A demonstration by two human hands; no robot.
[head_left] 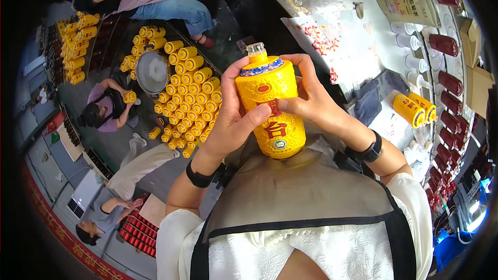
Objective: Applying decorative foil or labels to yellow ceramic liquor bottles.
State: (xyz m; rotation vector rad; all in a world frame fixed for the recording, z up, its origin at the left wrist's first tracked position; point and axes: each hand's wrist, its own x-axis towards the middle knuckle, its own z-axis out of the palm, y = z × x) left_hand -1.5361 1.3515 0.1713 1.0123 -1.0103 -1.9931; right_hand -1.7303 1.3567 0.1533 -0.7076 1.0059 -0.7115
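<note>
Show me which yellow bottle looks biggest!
The yellow bottle between the person's left hand and right hand, near the middle of the picture. All the other yellow bottles look much smaller.

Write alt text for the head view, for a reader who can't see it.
A person's left hand and right hand hold a clear-necked yellow bottle in front of a translucent apron. Many similar yellow bottles crowd the left side near other people, and dark red objects line the right.
</note>
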